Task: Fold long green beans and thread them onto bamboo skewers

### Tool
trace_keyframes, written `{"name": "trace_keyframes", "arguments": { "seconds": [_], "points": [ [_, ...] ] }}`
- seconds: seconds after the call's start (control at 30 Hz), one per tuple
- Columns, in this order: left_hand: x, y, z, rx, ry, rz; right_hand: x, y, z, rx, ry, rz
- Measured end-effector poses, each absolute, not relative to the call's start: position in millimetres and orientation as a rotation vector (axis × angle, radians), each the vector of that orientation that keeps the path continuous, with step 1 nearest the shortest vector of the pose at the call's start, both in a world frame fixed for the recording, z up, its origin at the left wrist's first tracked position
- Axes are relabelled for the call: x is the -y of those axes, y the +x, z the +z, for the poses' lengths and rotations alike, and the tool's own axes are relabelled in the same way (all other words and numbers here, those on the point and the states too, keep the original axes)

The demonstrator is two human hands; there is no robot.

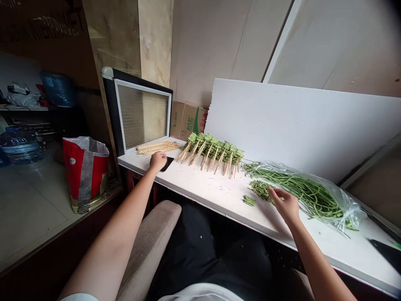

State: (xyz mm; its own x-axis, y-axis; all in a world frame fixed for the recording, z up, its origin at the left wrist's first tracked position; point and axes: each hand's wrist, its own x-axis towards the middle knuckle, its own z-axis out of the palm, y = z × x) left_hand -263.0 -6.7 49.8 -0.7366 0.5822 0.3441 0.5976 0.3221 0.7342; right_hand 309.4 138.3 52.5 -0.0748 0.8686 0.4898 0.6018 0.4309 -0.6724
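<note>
Left hand (158, 161) curled beside a phone (167, 164), right hand (285, 205) perhaps pinching beans (261, 190), white tabletop (219, 196) (board (297, 125) leaning behind)

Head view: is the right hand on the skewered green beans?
No, the right hand is at the pile of cut green beans, to the right of the skewered green beans and apart from them.

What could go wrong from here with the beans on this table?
The left hand sits right beside a phone and might nudge it into the skewered beans. The loose cut beans under the right hand lie unbundled on the white table and could get swept toward its front edge.
</note>
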Motion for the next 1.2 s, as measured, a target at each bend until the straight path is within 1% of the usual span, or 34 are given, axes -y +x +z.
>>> {"name": "trace_keyframes", "arguments": {
  "seconds": [0.23,0.47,0.67,0.83,1.0,1.2],
  "points": [
    [62.8,-345.8,51.2,2.737,-0.895,-1.065,-126.7,294.4,55.7,1.820,-1.284,0.317],
    [91.9,-395.0,52.8,2.778,-0.988,-0.721,-138.4,291.6,70.8,1.986,-1.355,0.272],
    [88.3,-410.2,44.6,2.763,-1.070,-0.602,-157.9,322.0,83.0,1.976,-1.433,0.329],
    [72.8,-414.6,37.3,2.741,-1.130,-0.530,-162.0,337.5,79.6,1.880,-1.597,0.377],
    [55.7,-419.0,39.4,2.748,-1.172,-0.451,-180.2,355.0,75.0,1.912,-1.590,0.309],
    [49.2,-427.5,39.2,2.736,-1.213,-0.393,-196.8,360.4,87.0,1.852,-1.628,0.267]
  ]
}}
